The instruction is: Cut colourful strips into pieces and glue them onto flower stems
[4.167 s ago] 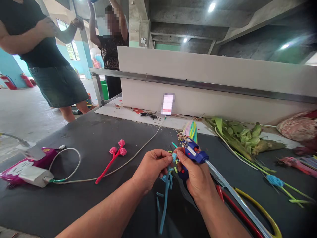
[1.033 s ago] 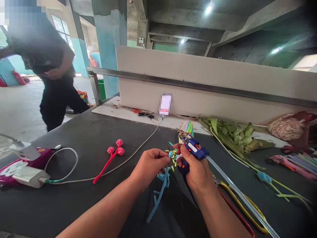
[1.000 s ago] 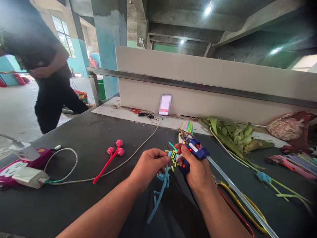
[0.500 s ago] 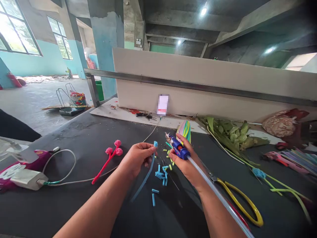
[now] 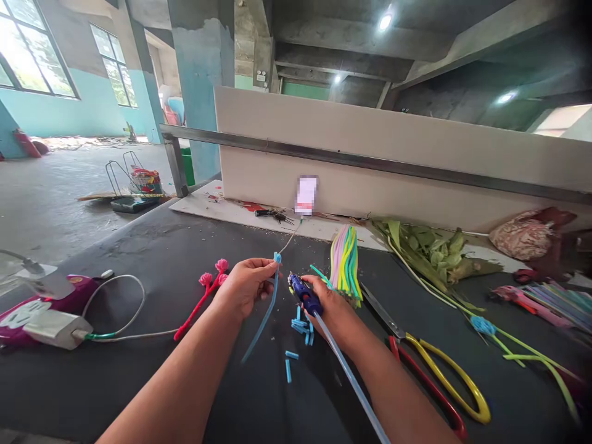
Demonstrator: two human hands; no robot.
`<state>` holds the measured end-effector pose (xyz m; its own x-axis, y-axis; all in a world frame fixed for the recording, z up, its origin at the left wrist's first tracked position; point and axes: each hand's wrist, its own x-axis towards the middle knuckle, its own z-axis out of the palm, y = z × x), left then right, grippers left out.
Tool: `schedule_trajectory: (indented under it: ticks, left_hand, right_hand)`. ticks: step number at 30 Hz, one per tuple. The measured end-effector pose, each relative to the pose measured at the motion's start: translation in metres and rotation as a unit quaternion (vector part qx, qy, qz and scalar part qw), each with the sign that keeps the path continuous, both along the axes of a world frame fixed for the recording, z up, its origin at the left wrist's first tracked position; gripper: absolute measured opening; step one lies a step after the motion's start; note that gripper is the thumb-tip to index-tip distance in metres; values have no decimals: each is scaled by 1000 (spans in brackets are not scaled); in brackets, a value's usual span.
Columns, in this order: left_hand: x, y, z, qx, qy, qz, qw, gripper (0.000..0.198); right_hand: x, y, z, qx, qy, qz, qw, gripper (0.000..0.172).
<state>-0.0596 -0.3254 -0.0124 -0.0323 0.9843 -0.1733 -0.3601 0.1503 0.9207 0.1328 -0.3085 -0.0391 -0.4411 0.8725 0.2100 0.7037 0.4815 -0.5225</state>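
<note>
Between thumb and fingers, my left hand point(image 5: 252, 280) pinches a blue pipe cleaner point(image 5: 268, 314), its long end hanging down and a small blue tuft at its top. My right hand point(image 5: 330, 302) is wrapped round a dark blue hot glue gun point(image 5: 305, 295). Its tip points left toward the pipe cleaner, apart from it, and a long translucent glue stick point(image 5: 349, 373) runs out of its back. Below, short cut blue pieces point(image 5: 300, 325) lie on the black table point(image 5: 139, 388). The right hand partly hides what lies beneath it.
Scissors point(image 5: 462, 376) with red and yellow handles lie to the right. Behind the right hand is a bundle of coloured pipe cleaners point(image 5: 346, 259). A red pipe-cleaner stem point(image 5: 192, 314), a power strip point(image 5: 23, 317) and a white cable point(image 5: 143, 336) lie left. A phone point(image 5: 306, 194) leans at the back.
The glue gun has moved left and down, turning its tip toward the pipe cleaner. My left hand has shifted slightly left and up with the pipe cleaner. More of the scissors shows.
</note>
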Motion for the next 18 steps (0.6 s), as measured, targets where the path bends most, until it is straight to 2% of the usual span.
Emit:
schedule_trajectory:
  ticks: [5,11,18]
  left_hand:
    - [-2,0,1,1,-18,2,1000,34]
    - [-2,-3,6,5,-47,-41,998,33]
    - [0,-6,7,35,-55,-92,994,33]
  right_hand:
    - [-4,-2,0,14,2,17,1000,45]
    - [-9,-8,7,12,2,84,996,41]
    - [-8,-6,4,18,-40,53,998,50]
